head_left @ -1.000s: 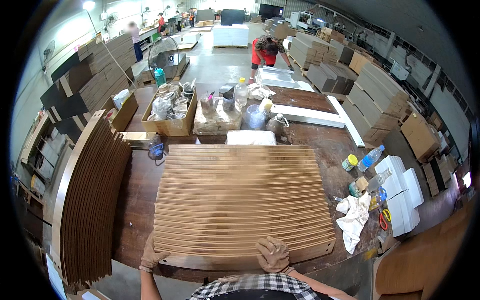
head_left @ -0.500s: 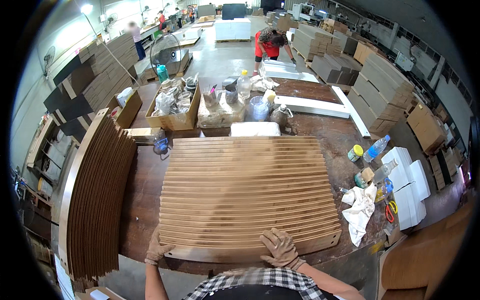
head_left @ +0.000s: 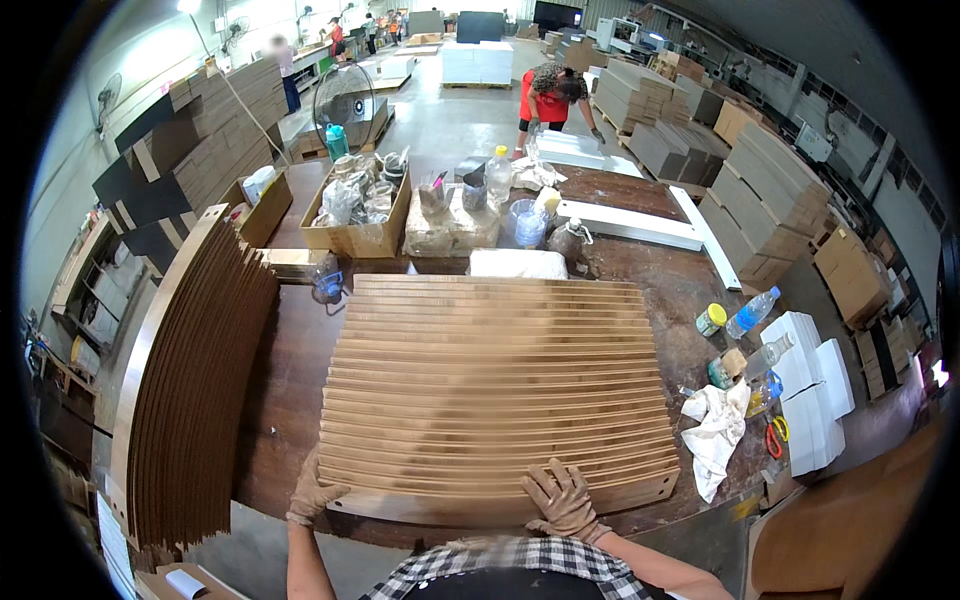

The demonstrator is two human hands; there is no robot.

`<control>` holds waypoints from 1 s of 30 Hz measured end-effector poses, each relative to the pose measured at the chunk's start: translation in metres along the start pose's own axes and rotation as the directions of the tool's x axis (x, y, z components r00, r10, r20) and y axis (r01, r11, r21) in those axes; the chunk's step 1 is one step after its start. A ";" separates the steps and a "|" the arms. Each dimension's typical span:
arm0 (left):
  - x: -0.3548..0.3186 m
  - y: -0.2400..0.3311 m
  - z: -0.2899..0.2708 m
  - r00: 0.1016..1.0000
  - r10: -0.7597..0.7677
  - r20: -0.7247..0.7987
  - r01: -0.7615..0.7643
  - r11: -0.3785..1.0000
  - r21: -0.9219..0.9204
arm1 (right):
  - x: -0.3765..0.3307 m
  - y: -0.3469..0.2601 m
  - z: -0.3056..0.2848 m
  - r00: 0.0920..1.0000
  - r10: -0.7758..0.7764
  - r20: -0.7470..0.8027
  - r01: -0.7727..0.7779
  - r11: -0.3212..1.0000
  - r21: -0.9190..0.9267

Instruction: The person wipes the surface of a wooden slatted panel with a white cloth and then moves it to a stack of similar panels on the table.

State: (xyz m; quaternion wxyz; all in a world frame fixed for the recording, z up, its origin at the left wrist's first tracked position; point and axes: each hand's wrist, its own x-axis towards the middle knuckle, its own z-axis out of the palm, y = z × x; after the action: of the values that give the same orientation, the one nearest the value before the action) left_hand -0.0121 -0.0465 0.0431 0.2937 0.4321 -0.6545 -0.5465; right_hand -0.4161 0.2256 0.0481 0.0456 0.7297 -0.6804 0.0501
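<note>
A row of brown wooden boards (head_left: pixel 500 380) stands on edge, packed close together, on the dark table in front of me. My left hand (head_left: pixel 314 490), in a tan glove, presses at the near left corner of the nearest board. Its thumb lies across the board's face and its fingers stretch along the end. Farther right, my gloved right hand (head_left: pixel 563 500) rests with spread fingers on the nearest board's upper edge and face. A hole shows near each end of that board.
At left stands another long row of boards (head_left: pixel 190 390). Behind the middle row are a cardboard box (head_left: pixel 350 238) of cups and a wrapped block (head_left: pixel 450 235) holding containers. A white rag (head_left: pixel 715 435), bottles (head_left: pixel 752 312) and scissors (head_left: pixel 775 435) lie right. A person in red (head_left: pixel 545 105) bends over white panels beyond.
The view has shifted slightly. Both my hands keep their places on the nearest board, and the boards look unmoved. The person at the far end has moved their arms a little.
</note>
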 end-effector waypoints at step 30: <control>-0.003 -0.019 -0.013 0.994 -0.109 -0.018 0.110 0.993 0.039 | 0.011 -0.003 -0.019 0.996 0.034 -0.080 -0.023 0.991 0.130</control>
State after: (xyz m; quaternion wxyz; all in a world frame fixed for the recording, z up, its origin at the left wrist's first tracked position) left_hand 0.0057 -0.0504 0.0277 0.2599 0.4774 -0.6381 -0.5453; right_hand -0.4124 0.2176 0.0684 0.0256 0.7187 -0.6836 0.1247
